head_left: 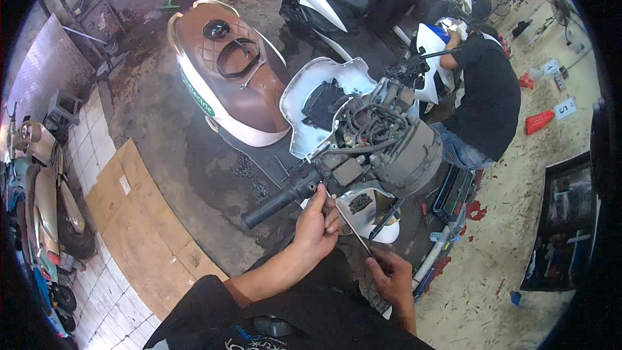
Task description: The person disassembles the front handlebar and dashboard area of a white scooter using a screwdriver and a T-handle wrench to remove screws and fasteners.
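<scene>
My left hand (315, 223) is closed at the handlebar clamp, thumb and forefinger pinched by the inner end of the black grip (269, 210). What sits between those fingertips is too small to make out. Lower right, my right hand (392, 277) is wrapped around the near end of a screwdriver (350, 225) with a long thin shaft. Its shaft slants up and left toward my left fingertips. Beyond both hands stands a scooter's stripped front end, with tangled wiring (366, 123) and a round dark headlight housing (411, 159) exposed.
A white inner panel (301, 91) stands behind the wiring. Farther off is the brown quilted seat (214, 45), with a strap and a mirror on it. A co-worker (486, 91) crouches at the right beside another scooter. Cardboard (146, 214) lies at the left; a black tray (453, 194) sits right.
</scene>
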`<state>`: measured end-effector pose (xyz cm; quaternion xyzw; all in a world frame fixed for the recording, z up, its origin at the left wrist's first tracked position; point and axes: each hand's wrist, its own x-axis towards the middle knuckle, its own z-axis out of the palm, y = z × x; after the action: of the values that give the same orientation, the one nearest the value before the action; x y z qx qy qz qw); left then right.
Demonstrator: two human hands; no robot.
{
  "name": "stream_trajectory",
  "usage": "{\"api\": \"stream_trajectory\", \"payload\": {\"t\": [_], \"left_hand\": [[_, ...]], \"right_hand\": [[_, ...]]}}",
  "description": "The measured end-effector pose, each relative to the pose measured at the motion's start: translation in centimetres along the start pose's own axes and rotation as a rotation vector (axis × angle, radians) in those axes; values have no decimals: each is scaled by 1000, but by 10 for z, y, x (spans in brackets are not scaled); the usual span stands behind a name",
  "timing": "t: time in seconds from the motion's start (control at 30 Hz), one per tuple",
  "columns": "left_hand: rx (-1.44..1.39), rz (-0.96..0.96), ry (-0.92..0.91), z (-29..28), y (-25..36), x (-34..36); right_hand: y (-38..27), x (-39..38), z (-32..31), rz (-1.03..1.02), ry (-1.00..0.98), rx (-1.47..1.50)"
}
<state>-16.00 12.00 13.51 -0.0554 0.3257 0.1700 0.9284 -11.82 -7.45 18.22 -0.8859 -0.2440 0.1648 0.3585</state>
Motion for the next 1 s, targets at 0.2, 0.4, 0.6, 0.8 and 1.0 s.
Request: {"api": "stream_trajectory", "payload": {"t": [0.2, 0.4, 0.6, 0.8, 1.0], "left_hand": [[14, 17, -27, -1, 1, -2], [41, -1, 4, 4, 0, -3], [54, 9, -10, 6, 1, -6], [46, -15, -77, -4, 3, -5], [33, -20, -89, 0, 3, -4]], "right_hand": [[4, -5, 2, 33, -7, 42], [1, -3, 0, 32, 62, 110], [0, 3, -3, 100, -30, 39], [-6, 3, -3, 166, -87, 111], [-16, 10, -3, 57, 27, 16]]}}
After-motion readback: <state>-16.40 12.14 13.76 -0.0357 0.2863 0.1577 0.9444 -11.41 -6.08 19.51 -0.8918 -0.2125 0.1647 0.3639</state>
